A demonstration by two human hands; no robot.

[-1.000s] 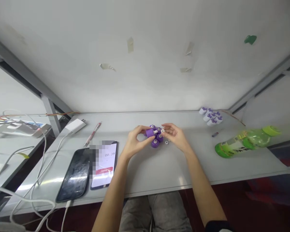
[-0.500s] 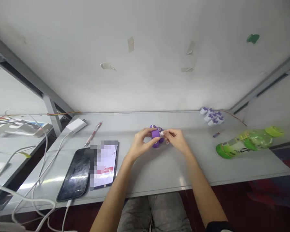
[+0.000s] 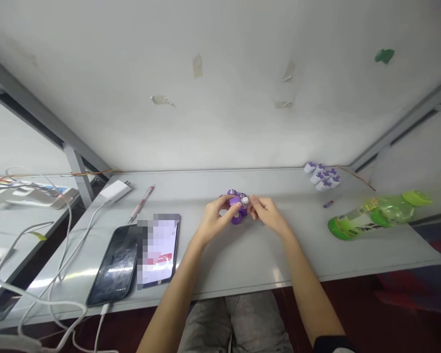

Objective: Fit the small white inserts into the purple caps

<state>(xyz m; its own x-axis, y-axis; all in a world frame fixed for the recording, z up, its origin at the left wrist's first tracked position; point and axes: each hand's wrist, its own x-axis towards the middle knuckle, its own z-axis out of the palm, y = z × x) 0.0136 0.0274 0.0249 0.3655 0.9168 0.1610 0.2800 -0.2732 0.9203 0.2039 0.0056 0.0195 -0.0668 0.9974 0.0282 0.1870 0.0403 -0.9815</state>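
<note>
A: Where is the purple plastic assembly (image 3: 238,210)?

B: Toward the back of the tabletop (image 3: 242,264), cupped by the left hand (image 3: 216,220), its fingers closed around it, apparently to steady it.

A: And the right hand (image 3: 269,214)?

B: Its fingers are pinched at the white peg (image 3: 245,200), seemingly pressing against that steadying grip.

A: What's around them?

B: White-and-purple pieces (image 3: 324,176) are grouped off to the right, near a green bottle (image 3: 371,218) lying on its side. Two phones (image 3: 115,264) (image 3: 158,250) lie to the left.
</note>
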